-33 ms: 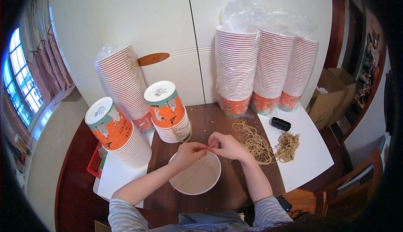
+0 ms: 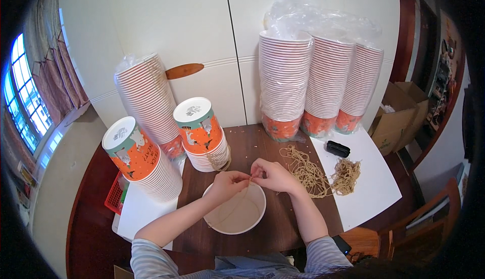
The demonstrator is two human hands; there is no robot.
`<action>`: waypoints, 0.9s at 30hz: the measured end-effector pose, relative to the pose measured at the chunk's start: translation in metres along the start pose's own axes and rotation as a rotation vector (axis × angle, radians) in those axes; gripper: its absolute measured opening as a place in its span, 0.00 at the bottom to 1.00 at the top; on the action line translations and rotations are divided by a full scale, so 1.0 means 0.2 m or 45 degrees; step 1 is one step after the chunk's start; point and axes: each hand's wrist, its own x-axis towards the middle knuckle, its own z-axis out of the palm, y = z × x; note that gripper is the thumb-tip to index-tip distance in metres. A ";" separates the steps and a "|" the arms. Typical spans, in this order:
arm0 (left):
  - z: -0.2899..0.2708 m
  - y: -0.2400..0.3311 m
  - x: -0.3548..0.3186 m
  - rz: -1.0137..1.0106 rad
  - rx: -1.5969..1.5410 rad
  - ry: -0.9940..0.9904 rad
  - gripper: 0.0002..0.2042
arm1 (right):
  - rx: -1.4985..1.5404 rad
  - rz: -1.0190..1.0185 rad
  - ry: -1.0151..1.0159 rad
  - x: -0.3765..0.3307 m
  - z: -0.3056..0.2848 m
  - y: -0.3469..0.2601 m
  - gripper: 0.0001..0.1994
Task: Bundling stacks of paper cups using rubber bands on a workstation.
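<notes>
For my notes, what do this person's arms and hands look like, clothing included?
The left hand and right hand are bare, without gloves. Both forearms are uncovered, with no watch or bracelet visible. The grey-blue sleeves have pale stripes and end near the elbows.

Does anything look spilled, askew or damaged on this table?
Only mild untidiness: small pale specks dot the brown tabletop, like loose debris, and the cord pile right of the right hand is loosely tangled. No damage shows.
</notes>
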 end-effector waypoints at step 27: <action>0.01 -0.01 0.01 0.228 0.036 0.025 0.07 | -0.091 -0.041 -0.001 0.00 0.00 0.00 0.07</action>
